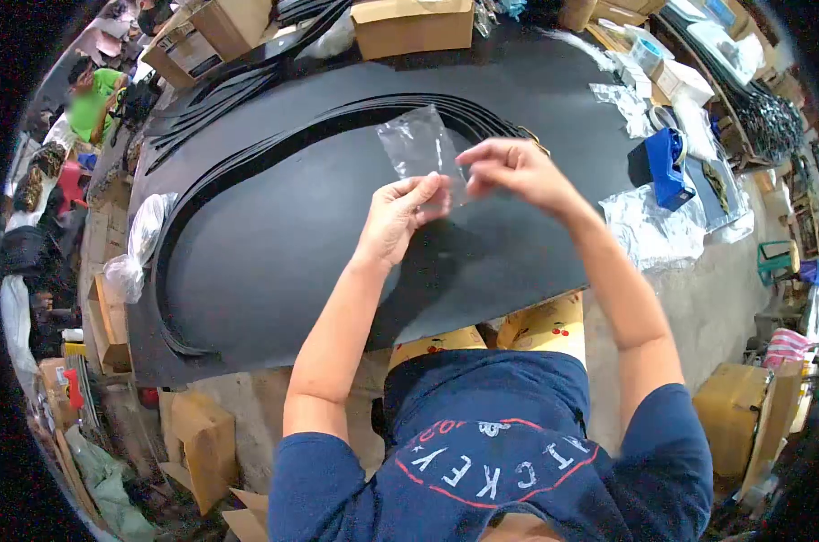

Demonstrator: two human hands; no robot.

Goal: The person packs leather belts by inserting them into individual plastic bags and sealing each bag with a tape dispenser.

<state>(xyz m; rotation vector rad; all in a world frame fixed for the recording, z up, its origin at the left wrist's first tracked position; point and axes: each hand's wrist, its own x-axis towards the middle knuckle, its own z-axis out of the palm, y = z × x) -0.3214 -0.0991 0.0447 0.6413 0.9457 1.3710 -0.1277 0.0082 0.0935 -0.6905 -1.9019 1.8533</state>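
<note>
Your left hand has a clear plastic bag pinched between thumb and fingers at its near side. The bag is up over the dark table, toward the far edge and right of the table's middle, tilted, with glare on the film. Your right hand is just beside the bag's right side, fingers curled in, motion-blurred; can't tell if it's closed on the film or only near it. Under and behind the bag: a bundle of long black straps, fanned into layers, arcing from behind your right hand along the far half, round the left side, ends near the near-left corner. More black straps lie at the far-left corner. Open cardboard box sits at the far edge, near its middle. Right end: blue tape dispenser, with loose clear plastic packaging just on the near side of it. Plastic-wrapped bundle is at the left edge, outside the strap arc.
</note>
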